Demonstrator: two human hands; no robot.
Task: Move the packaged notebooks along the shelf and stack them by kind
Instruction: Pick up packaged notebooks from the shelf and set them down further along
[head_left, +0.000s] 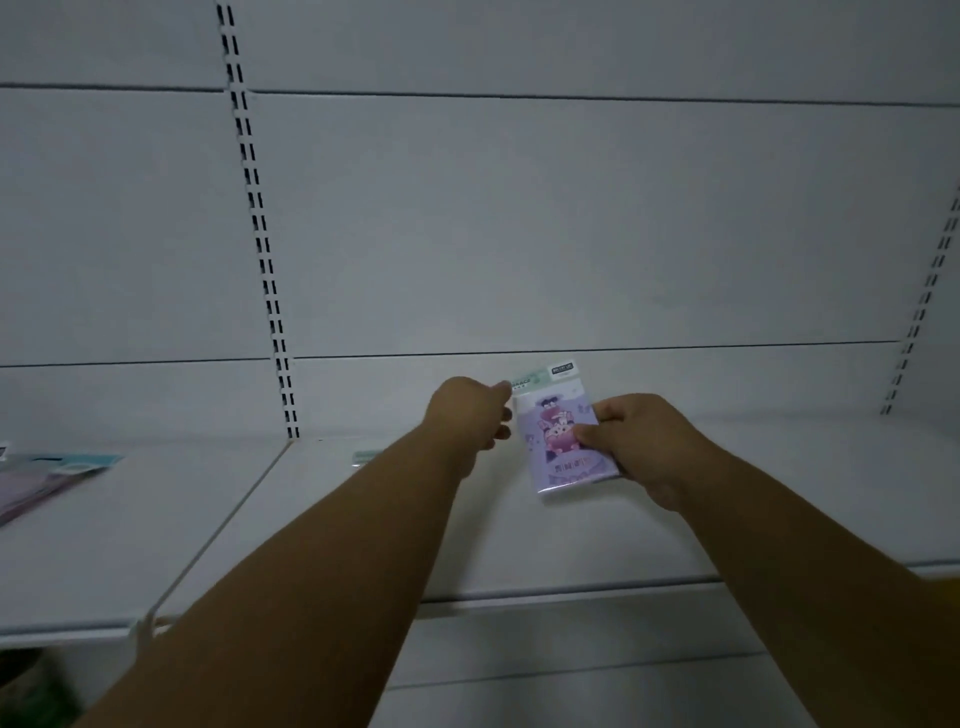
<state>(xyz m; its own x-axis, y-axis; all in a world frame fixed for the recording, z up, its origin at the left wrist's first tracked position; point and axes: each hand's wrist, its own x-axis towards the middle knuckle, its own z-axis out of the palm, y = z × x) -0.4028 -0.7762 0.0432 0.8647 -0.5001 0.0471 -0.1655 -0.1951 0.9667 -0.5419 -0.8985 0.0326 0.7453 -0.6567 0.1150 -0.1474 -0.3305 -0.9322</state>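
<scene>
While the white back wall (519, 218) with its slotted rails fills most of the view, the white shelf (291, 525) runs across below it. Far to the left, at the frame's edge, flat packets (47, 480) in pink and teal lie on the shelf. Near the middle, a purple packaged notebook (558, 441) with a cartoon cover is tilted up off the shelf. The right hand (631, 441) grips its right edge, thumb on the cover. The left hand (470, 415) pinches the packet's upper left corner at the green header.
</scene>
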